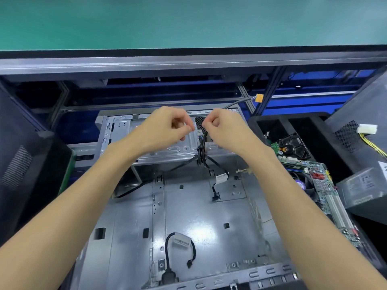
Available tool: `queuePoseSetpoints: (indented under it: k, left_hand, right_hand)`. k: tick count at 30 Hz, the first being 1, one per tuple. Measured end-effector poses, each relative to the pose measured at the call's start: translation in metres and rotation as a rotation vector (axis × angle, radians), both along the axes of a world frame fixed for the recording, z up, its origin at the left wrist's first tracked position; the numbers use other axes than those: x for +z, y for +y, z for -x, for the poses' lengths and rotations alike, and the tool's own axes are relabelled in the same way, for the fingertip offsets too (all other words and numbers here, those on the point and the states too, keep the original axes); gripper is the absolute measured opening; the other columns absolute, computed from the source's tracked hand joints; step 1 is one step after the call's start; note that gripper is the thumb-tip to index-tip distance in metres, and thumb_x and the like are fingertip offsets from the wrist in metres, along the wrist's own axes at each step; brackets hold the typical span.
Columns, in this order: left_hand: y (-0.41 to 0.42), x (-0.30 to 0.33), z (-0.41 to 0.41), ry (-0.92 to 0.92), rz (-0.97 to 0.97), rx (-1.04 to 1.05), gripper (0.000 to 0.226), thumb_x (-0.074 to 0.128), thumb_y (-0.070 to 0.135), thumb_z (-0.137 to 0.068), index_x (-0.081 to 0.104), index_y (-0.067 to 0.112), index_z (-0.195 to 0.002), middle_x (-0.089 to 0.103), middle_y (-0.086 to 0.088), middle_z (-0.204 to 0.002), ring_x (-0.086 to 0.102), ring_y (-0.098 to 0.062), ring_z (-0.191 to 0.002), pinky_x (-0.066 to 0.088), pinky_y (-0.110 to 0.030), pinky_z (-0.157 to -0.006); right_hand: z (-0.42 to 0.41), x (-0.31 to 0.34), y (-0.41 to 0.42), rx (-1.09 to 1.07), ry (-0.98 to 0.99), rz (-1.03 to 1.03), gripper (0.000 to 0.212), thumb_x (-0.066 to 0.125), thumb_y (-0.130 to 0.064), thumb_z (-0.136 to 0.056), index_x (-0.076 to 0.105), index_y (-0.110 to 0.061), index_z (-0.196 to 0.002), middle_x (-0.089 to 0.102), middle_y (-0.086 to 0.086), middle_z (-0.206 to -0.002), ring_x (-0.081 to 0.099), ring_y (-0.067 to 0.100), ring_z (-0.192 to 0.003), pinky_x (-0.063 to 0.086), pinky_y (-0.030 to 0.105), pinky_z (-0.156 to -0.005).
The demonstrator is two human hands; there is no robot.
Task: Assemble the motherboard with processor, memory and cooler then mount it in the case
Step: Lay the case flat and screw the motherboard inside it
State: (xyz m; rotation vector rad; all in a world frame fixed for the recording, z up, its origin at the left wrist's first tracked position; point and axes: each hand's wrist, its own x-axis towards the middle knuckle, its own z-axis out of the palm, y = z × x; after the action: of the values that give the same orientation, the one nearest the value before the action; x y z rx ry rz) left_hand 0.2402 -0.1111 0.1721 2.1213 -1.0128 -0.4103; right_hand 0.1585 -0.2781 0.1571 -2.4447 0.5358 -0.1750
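Observation:
An open grey metal case [188,216] lies flat below me, its floor bare except for loose cables. A bundle of black cables [202,150] rises from the case floor over the drive cage [167,147] at the far end. My right hand [226,130] pinches the top of that bundle between thumb and fingers. Just left of it, my left hand [167,128] has its fingers curled with thumb and fingertips pinched together; what it holds is too small to see. The green motherboard [322,185] lies to the right of the case, partly behind my right forearm.
A hard drive [293,147] sits in a black foam tray [272,122] at the right. A power supply [364,185] and a black case panel [356,130] stand further right. Another black panel [21,164] stands left. A short black cable with a white label [180,245] lies near the case's front edge.

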Motion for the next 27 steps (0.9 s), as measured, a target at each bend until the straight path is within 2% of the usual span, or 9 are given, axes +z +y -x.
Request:
queuePoseSetpoints:
  k: [2,3,7,10,13,15,20,24,27]
  left_hand:
    - [-0.003,0.004,0.013,0.029,-0.029,-0.126,0.017,0.063,0.013,-0.091,0.073,0.026,-0.086,0.071,-0.002,-0.075,0.066,-0.021,-0.071,0.055,-0.033,-0.068]
    - [-0.005,0.004,0.018,0.020,-0.049,-0.168,0.020,0.062,0.012,-0.090,0.074,0.027,-0.086,0.072,-0.001,-0.078,0.065,-0.019,-0.073,0.054,-0.031,-0.070]
    - [-0.011,0.000,0.021,-0.019,-0.037,-0.114,0.023,0.059,0.006,-0.089,0.073,0.023,-0.090,0.071,0.002,-0.081,0.065,-0.016,-0.076,0.052,-0.033,-0.076]
    - [-0.010,-0.007,0.015,0.001,-0.008,-0.043,0.015,0.060,0.008,-0.092,0.068,0.021,-0.092,0.070,0.003,-0.084,0.067,-0.019,-0.078,0.056,-0.040,-0.080]
    - [-0.009,-0.013,0.013,0.012,0.046,-0.011,0.008,0.061,0.014,-0.095,0.061,0.021,-0.091,0.069,0.001,-0.082,0.067,-0.020,-0.073,0.057,-0.044,-0.077]
    - [-0.009,-0.014,0.013,0.015,0.079,-0.010,0.009,0.063,0.016,-0.093,0.059,0.022,-0.088,0.067,0.002,-0.078,0.064,-0.020,-0.068,0.057,-0.042,-0.074]
    - [-0.013,-0.013,0.016,0.046,0.100,-0.055,0.015,0.062,0.011,-0.088,0.057,0.024,-0.087,0.064,0.003,-0.067,0.053,-0.012,-0.059,0.050,-0.035,-0.067]
    - [-0.018,-0.012,0.022,0.039,0.105,-0.050,0.016,0.059,0.005,-0.086,0.059,0.021,-0.087,0.061,0.006,-0.064,0.051,-0.008,-0.057,0.047,-0.027,-0.064]
    - [-0.018,-0.012,0.025,0.030,0.115,-0.012,0.014,0.058,0.006,-0.085,0.061,0.020,-0.085,0.058,0.009,-0.062,0.051,-0.008,-0.058,0.047,-0.028,-0.065]
  right_hand:
    - [0.002,-0.001,-0.004,-0.012,-0.024,-0.105,0.008,0.059,-0.019,-0.096,0.056,-0.019,-0.103,0.068,0.003,-0.085,0.060,0.015,-0.071,0.049,0.034,-0.064]
    - [0.002,-0.003,-0.005,-0.027,-0.043,-0.157,0.016,0.064,-0.019,-0.094,0.051,-0.020,-0.104,0.067,0.004,-0.087,0.058,0.014,-0.071,0.046,0.032,-0.063]
    - [0.004,-0.005,-0.005,-0.100,-0.120,-0.122,0.019,0.076,-0.025,-0.086,0.058,-0.020,-0.084,0.067,-0.001,-0.077,0.058,0.009,-0.064,0.051,0.031,-0.062]
    - [0.011,-0.001,-0.006,-0.093,-0.192,-0.201,0.017,0.076,-0.034,-0.087,0.066,-0.022,-0.081,0.069,-0.004,-0.067,0.056,0.004,-0.049,0.049,0.028,-0.056]
    - [0.020,0.007,-0.009,-0.084,-0.214,-0.209,0.020,0.066,-0.039,-0.092,0.068,-0.023,-0.081,0.073,-0.007,-0.070,0.056,-0.001,-0.046,0.047,0.025,-0.055]
    - [0.027,0.015,-0.014,-0.071,-0.119,-0.161,0.025,0.061,-0.037,-0.095,0.070,-0.023,-0.077,0.073,-0.008,-0.067,0.053,-0.001,-0.043,0.046,0.024,-0.052]
    - [0.051,0.025,-0.024,0.153,0.414,-0.099,0.021,0.065,-0.025,-0.094,0.076,-0.012,-0.081,0.074,0.000,-0.065,0.053,0.009,-0.039,0.044,0.017,-0.040]
    - [0.060,0.015,-0.007,0.269,0.562,-0.095,0.024,0.077,-0.032,-0.087,0.075,-0.008,-0.091,0.072,-0.003,-0.062,0.051,0.009,-0.038,0.047,0.019,-0.048]
    - [0.064,0.012,-0.003,0.259,0.606,-0.031,0.023,0.071,-0.028,-0.091,0.073,-0.006,-0.094,0.073,-0.001,-0.064,0.050,0.009,-0.038,0.048,0.020,-0.052]
